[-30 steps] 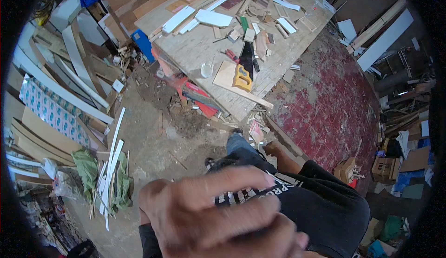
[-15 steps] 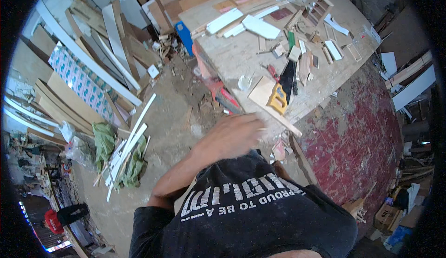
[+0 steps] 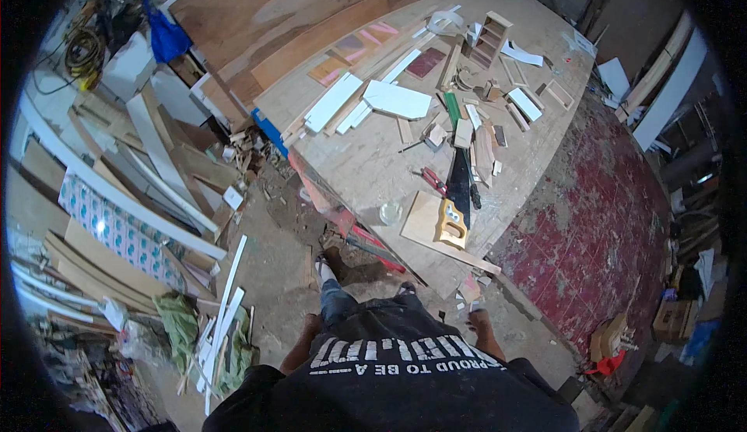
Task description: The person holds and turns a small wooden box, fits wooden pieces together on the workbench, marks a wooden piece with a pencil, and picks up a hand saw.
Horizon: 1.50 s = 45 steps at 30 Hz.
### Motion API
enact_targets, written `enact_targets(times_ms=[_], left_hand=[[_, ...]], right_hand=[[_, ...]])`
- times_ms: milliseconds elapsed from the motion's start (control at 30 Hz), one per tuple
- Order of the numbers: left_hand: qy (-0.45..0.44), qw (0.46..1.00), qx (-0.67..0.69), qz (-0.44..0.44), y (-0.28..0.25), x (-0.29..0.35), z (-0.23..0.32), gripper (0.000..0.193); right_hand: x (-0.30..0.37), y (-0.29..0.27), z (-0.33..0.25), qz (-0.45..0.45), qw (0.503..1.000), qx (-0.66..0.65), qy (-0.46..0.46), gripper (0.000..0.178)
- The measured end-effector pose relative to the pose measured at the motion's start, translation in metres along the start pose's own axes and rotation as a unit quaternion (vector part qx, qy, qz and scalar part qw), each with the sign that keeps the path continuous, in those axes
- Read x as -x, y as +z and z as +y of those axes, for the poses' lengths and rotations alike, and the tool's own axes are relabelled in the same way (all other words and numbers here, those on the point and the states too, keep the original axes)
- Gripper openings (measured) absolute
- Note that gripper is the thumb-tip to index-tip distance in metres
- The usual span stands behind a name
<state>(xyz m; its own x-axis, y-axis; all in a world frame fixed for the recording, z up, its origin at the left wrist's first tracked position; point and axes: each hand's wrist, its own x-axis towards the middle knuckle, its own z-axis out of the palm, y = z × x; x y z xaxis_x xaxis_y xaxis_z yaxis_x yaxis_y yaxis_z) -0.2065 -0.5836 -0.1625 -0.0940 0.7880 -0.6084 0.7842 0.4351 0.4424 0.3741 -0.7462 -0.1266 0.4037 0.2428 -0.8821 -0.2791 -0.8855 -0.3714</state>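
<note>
Head view: both hands are low beside the black shirt [image 3: 420, 393], well apart, off the near corner of the tabletop [image 3: 350, 175]. The left hand [image 3: 313, 324] hangs by the person's left side; I cannot tell whether its grip is apart or together. The right hand [image 3: 480, 324] is just below that near corner; its grip is too small to read, and I cannot tell if it holds anything.

Nearest the 2 hands, by the near corner, lie a plywood board [image 3: 420, 216] and a wood strip [image 3: 475, 259] along its near edge, the strip's end seeming to jut past the tabletop's right edge. A handsaw [image 3: 460, 183] rests with its yellow handle [image 3: 449, 212] on the board, its dark blade toward the far end.

The saw should be light, its handle firm and its blade springy, with teeth to keep clear of; the handle loop is the place to take hold. The board looks stiff and light, best taken by opposite edges. The strip would suit a hold at its jutting end.
</note>
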Motion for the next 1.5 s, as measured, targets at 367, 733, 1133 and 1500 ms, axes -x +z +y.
enact_targets(times_ms=[367, 733, 1133, 1500], left_hand=[[0.25, 0.903, -0.327, -0.122, -0.134, -0.299, 0.107, 0.037], [0.264, 0.895, -0.342, -0.114, -0.242, -0.396, 0.248, 0.053], [0.251, 0.93, -0.266, -0.034, -0.212, -0.331, 0.208, 0.03], [0.383, 0.879, -0.219, 0.179, -0.303, -0.33, 0.503, 0.059]], right_hand=[[0.112, 0.177, 0.088, 0.229, 0.964, 0.125, 0.044, 0.038], [0.139, 0.341, 0.173, 0.196, 0.946, -0.061, -0.251, 0.036], [0.031, 0.223, -0.133, 0.246, 0.954, 0.062, -0.16, 0.058], [0.069, 0.352, -0.024, 0.235, 0.917, -0.322, 0.03, 0.014]])
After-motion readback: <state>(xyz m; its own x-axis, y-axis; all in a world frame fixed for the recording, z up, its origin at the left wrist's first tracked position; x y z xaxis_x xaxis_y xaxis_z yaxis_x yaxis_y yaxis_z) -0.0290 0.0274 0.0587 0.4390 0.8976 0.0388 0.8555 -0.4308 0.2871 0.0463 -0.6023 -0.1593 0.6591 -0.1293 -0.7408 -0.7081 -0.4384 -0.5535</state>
